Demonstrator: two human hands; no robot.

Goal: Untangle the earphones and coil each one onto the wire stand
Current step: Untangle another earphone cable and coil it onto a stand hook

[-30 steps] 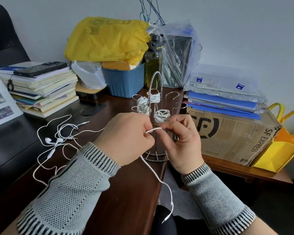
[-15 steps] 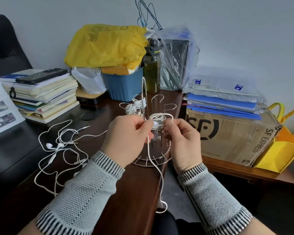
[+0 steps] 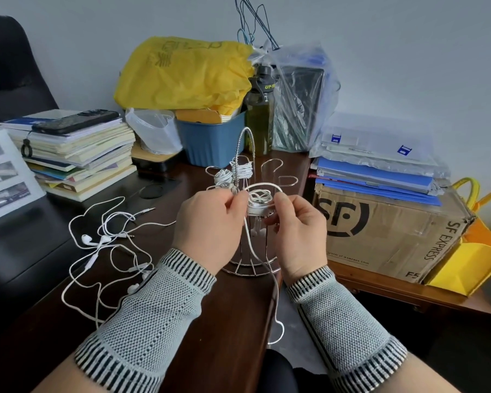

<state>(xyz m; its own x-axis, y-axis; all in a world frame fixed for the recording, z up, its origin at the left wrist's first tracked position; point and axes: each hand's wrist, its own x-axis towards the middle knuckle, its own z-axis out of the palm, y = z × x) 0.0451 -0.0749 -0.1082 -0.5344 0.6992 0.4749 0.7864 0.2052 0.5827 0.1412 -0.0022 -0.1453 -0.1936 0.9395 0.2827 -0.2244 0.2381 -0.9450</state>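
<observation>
While I wind this cable, my left hand [image 3: 210,225] pinches the white cord just beside the coil, fingers curled tight on it, and my right hand [image 3: 296,226] pinches the far side of the same loop with thumb and forefinger, the other fingers curled under. Between them the half-wound earphone [image 3: 258,202] sits as a fat bundle on one arm of the wire stand [image 3: 245,262], with one slack loop arching over the top. Its tail drops from my left fingers, past the stand's ring base and over the desk [image 3: 233,321] at its near edge, ending somewhere below where I can't see the plug.

Behind my knuckles two finished coils [image 3: 233,174] hang on the back arms; a couple of arms to the right look bare. Toward the desk's left side lies the tangled heap of earphones [image 3: 105,251], buds and plugs crossing each other, well apart from the stand.

What worries me: the stand is light wire and sits near the desk's edge, so a hard tug could tip it or drag it off. If the slack loop isn't pulled snug it may slide off the arm's open end and spill the whole bundle. The dangling tail could also snag on the base ring as I draw it up
</observation>
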